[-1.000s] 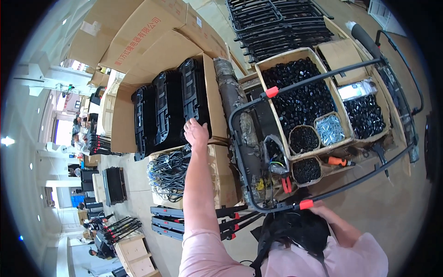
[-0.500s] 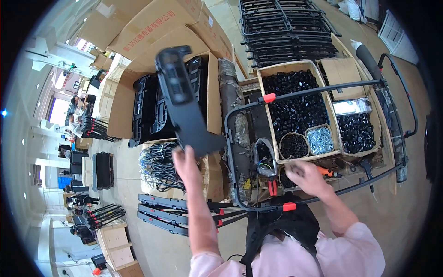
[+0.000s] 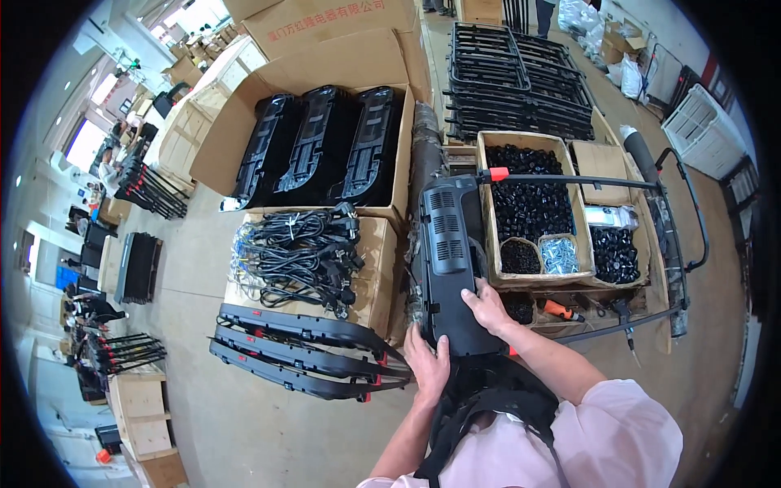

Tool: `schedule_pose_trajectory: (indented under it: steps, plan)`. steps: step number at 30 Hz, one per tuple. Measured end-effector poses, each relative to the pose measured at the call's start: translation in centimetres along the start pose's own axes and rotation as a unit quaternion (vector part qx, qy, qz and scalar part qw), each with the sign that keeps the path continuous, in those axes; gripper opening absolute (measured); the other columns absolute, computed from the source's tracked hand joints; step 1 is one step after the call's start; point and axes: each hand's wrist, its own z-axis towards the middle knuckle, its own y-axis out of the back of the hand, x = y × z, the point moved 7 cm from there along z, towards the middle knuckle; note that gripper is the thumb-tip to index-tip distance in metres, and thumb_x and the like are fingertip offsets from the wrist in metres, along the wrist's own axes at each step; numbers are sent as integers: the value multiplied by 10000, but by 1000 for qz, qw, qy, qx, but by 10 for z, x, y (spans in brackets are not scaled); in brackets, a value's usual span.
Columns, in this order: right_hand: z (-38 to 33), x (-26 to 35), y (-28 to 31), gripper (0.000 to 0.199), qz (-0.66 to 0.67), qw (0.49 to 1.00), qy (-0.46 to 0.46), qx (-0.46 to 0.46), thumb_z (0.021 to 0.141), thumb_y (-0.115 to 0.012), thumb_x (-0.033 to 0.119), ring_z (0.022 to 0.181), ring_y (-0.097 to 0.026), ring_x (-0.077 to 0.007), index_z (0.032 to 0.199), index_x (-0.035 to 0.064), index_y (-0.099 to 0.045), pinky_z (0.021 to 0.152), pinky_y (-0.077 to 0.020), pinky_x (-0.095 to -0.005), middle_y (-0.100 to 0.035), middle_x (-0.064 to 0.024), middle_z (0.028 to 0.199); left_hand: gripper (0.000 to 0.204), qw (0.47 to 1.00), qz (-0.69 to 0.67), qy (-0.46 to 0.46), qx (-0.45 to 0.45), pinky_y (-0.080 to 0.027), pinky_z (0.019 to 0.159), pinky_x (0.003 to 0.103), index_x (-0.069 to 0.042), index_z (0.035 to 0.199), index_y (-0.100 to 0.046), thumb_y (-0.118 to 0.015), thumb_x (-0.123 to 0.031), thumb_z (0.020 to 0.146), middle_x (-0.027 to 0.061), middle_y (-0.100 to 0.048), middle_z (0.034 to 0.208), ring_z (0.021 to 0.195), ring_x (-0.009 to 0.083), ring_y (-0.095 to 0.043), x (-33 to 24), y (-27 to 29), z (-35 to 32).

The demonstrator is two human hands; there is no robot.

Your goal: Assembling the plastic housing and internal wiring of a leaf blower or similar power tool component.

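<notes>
A long black plastic housing (image 3: 449, 236) with slotted vents lies across the left end of a black tubular frame (image 3: 586, 180), in front of my body. My left hand (image 3: 427, 362) grips its left edge near the close end, thumb up and fingers along the side. On the opposite edge, my right hand (image 3: 486, 307) is closed round the housing with the thumb on top. The fingertips beneath are hidden. A red clip (image 3: 499, 173) sits on the frame beside the housing's far end.
Left stands an open carton (image 3: 215, 154) with three similar black housings. Nearer are bundled black cables (image 3: 297, 252) on a box and curved black bars (image 3: 301, 354). Right, under the frame, a bin (image 3: 533, 279) holds black knobs and silver screws (image 3: 559, 255); an orange-handled tool (image 3: 560, 310) lies nearby.
The housing has come right and down from in front of the carton onto the frame, carried by my left hand. My right hand has moved from beside the bin onto its edge.
</notes>
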Motion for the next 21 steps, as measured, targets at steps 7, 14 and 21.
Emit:
schedule_pose_trajectory:
  steps: [7, 14, 21]
  plan:
    - [6, -13, -21, 482, -41, 998, -39, 10, 1032, -628, 299, 1173, -682, -372, 1335, -74, -603, 997, -511, -448, -709, -273, 1222, 546, 995, -80, 10, 57, -340, 1211, 532, 87, 1553, -400, -496, -176, 1085, 342, -460, 1554, 1450, 484, -442, 28, -21, -1]
    - [4, -25, -21, 432, -31, 998, -45, -21, 1038, -631, 293, 1122, -695, -304, 1298, -53, -639, 967, -526, -422, -735, -209, 1175, 495, 999, -35, -1, 39, -398, 1177, 494, 102, 1525, -438, -443, -161, 1105, 329, -539, 1488, 1386, 461, -528, 24, -23, -2]
    - [-10, -7, 20, 585, -133, 987, -55, 74, 1006, -680, 315, 1051, -713, -362, 1457, -16, -510, 932, -549, -427, -730, -201, 1109, 482, 995, -88, 5, 44, -413, 1160, 486, 102, 1504, -471, -485, -108, 1070, 334, -548, 1475, 1373, 462, -539, 27, -23, 5]
